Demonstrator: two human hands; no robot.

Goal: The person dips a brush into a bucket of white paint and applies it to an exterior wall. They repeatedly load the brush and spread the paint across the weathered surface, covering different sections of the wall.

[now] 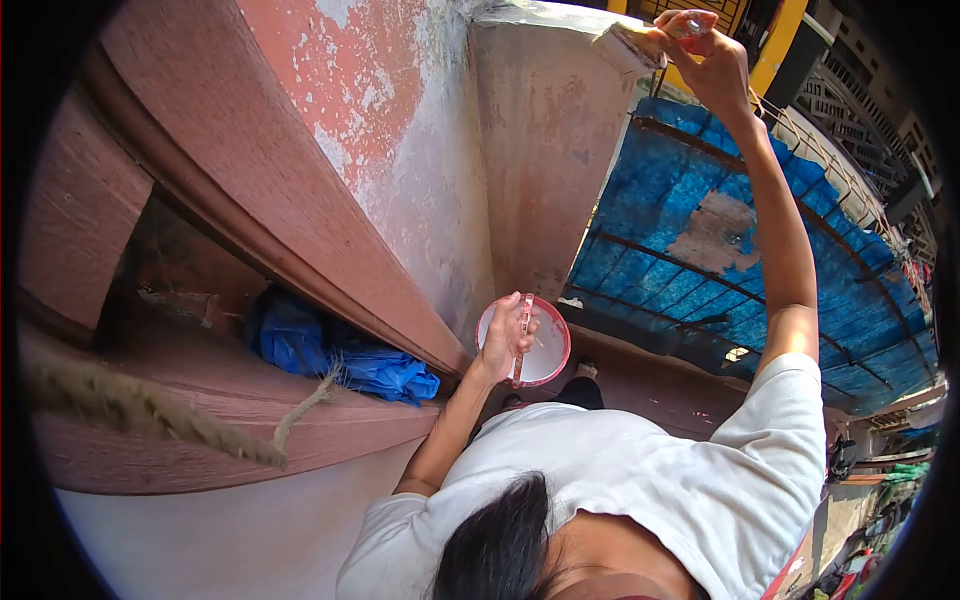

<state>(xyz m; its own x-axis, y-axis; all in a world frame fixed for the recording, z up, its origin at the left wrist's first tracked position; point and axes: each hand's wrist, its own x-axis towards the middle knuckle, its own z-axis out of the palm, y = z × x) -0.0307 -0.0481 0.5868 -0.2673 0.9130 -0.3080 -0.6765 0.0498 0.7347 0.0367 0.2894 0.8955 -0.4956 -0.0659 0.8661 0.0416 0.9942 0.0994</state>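
Observation:
My right hand (pixel 718 72) is raised at the top right, its fingers closed around the red handle of a paintbrush (pixel 634 46). The brush's bristles meet the upper edge of a short wall section (pixel 545 130) with worn, pinkish paint. Lower down, near my body, my left hand (pixel 503 345) grips the handle of a small red bucket (pixel 552 358). White shows inside the bucket, and its rim is red.
Peeling pink and white wall (pixel 400 130) runs down beside a brown wooden frame (pixel 270 170). A blue plastic bag (pixel 345 355) and frayed rope (pixel 300 412) are at the left. On the right stands a blue panel (pixel 650 210) with rusty bars.

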